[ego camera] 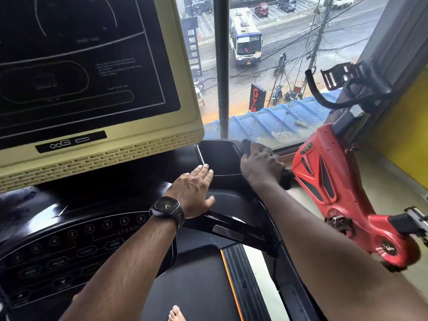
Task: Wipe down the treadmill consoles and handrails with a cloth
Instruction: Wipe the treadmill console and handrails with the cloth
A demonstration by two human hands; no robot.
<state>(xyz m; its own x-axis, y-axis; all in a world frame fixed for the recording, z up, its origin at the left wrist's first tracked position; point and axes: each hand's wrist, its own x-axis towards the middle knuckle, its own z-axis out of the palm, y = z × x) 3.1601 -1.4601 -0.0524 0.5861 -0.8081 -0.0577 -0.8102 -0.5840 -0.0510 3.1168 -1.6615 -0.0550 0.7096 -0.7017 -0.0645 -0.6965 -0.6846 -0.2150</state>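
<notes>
Right hand (pixel 261 165) fingers curled, clamped on dark cloth (pixel 287 180) at right rim of tray (pixel 220 156), far right on treadmill console (pixel 69 239). Left hand (pixel 194 191) flat, fingers together, tips touching tray's near-left rim.

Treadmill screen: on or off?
Looks off: the screen is dark, with only faint white outlines and small text on it and no lit readout.

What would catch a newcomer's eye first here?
The big dark screen in its cream frame fills the upper left; a red exercise bike stands by the window at right. Between them the right hand grips a dark cloth, the left hand flat on the console.
</notes>
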